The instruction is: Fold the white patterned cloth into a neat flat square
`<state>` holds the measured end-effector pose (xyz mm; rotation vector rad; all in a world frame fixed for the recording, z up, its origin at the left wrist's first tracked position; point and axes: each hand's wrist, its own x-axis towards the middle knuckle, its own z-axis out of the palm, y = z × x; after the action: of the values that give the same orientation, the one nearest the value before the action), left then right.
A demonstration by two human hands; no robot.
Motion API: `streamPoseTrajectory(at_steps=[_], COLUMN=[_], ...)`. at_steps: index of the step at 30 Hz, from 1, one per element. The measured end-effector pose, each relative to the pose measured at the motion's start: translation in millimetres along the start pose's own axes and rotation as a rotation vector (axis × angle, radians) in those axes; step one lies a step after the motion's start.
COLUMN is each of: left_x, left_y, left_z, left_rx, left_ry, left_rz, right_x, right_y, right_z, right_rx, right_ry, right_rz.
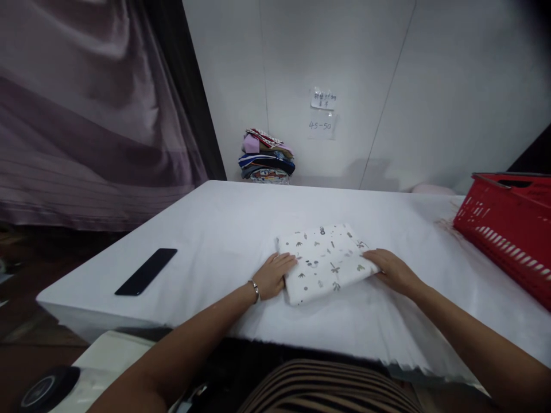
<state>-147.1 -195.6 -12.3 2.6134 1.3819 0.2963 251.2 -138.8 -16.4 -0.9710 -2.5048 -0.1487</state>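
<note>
A folded white cloth (323, 261) with small dark and green prints lies on the white table (224, 229), in front of me. My left hand (274, 275), with a bracelet on its wrist, rests flat against the cloth's left edge, fingers stretched out. My right hand (391, 269) lies against the cloth's right corner, fingers extended and touching it. Neither hand grips the cloth.
A black phone (146, 271) lies near the table's left edge. A red plastic basket (508, 226) stands at the right. A pile of folded coloured clothes (266, 158) sits at the far end by the wall, under paper notes (322, 112). A grey curtain (86, 103) hangs left.
</note>
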Motion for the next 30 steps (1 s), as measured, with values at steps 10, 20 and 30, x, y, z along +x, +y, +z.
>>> streamPoseTrajectory(at_steps=[10, 20, 30], left_x=[-28.4, -21.4, -18.1], left_y=[63.5, 54.9, 19.2], left_z=[16.2, 29.6, 19.3], left_rx=[-0.064, 0.070, 0.142], left_ry=[0.021, 0.185, 0.197], left_rz=[-0.048, -0.131, -0.079], right_x=[27.5, 5.6, -28.7], right_y=[4.1, 5.4, 17.4], right_z=[-20.1, -7.8, 19.0], right_rx=[0.061, 0.119, 0.162], right_ry=[-0.132, -0.082, -0.043], right_rz=[0.080, 0.018, 0.050])
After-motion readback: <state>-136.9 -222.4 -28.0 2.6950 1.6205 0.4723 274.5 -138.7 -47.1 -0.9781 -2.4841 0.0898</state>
